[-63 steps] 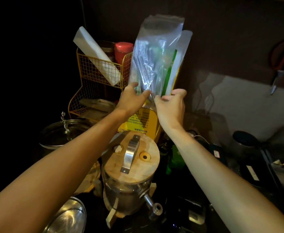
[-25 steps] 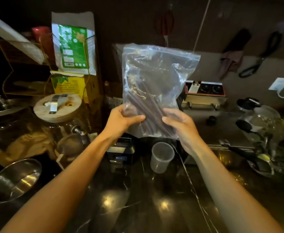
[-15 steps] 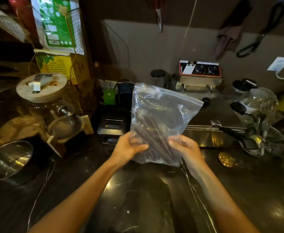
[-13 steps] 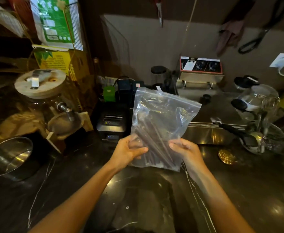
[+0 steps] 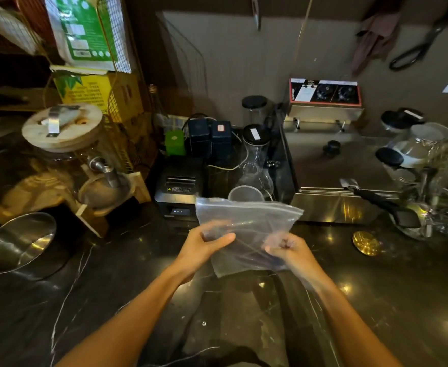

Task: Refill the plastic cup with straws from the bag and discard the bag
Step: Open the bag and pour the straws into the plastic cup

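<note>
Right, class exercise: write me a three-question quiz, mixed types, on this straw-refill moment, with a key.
1. True or false: both hands grip the bag.
2. Where is the cup? A) in the left hand B) on the counter behind the bag C) inside the steel bowl
3. Fill in: the right hand grips the bag's lower ____ corner.

Key: 1 true; 2 B; 3 right.

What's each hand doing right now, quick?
Left hand: holding the clear zip bag by its left side, thumb across the front.
Right hand: fingers curled, gripping the bag's lower right part.
</note>
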Tool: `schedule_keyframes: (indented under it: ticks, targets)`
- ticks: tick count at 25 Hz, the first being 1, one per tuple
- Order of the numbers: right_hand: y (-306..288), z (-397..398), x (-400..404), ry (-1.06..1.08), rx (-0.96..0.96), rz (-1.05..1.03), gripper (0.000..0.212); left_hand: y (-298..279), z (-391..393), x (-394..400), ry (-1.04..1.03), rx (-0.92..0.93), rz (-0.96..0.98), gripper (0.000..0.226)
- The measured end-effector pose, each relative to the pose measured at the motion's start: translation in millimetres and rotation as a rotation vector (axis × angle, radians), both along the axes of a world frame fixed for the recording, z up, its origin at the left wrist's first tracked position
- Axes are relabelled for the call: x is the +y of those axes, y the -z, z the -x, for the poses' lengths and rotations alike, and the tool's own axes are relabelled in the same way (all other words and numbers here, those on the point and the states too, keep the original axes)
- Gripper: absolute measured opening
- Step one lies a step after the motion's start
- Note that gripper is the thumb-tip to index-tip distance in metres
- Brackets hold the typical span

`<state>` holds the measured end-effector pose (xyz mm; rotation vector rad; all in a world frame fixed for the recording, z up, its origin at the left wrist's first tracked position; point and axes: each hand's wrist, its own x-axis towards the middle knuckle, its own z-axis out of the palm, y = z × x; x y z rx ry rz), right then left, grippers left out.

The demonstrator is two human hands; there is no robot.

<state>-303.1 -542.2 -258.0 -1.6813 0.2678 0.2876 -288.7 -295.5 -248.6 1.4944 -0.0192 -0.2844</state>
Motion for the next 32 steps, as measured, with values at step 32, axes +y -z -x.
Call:
schedule_keyframes:
  ticks: [32]
  targets:
    - [-88.6,8.7,58.9,0.132,-0.133,-0.073,0.045,-53.8,7.9,-25.5,-0.075,-0.44,-0.143,0.022]
